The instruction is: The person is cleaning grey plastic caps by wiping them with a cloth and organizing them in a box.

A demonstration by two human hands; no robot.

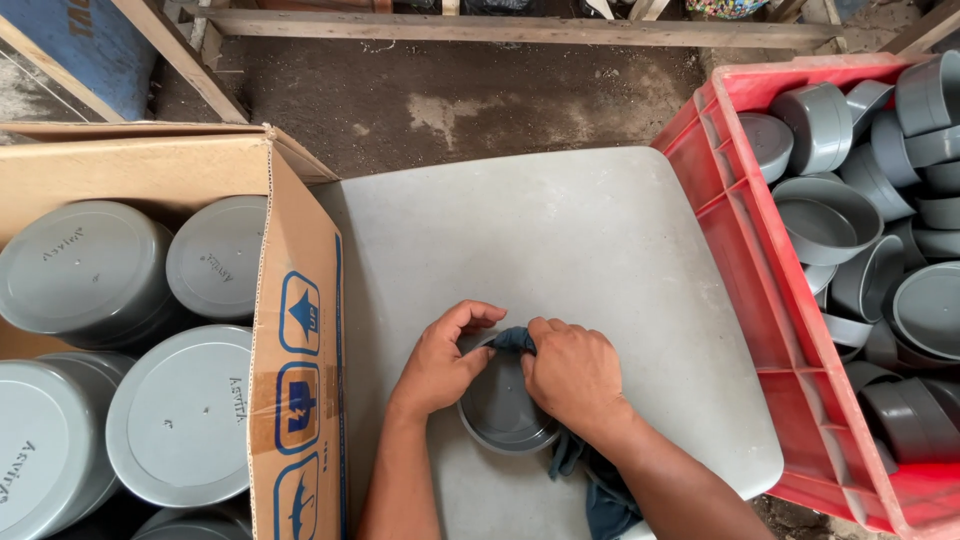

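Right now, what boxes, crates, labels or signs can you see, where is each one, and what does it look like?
Cardboard box: left of the grey table, brown, open, packed with round grey caps.
Handling symbols: blue pictograms down the box's side facing the table, crossed by brown tape.
Plastic crate: right, red, ribbed walls, heaped with grey caps.
Barrel: top left, blue, partly seen.

Soft, even daylight fills the scene, brightest on the pale grey board [560,250], which shows no harsh glare. Shadows are faint: a diffuse one lies along the board's left side beside the cardboard box [300,330], and another sits under the hands near the board's lower edge. The dirt floor [450,100] beyond the board's far edge is dimmer. Focus is sharp throughout. Straight edges bow slightly towards the corners, away from the board.
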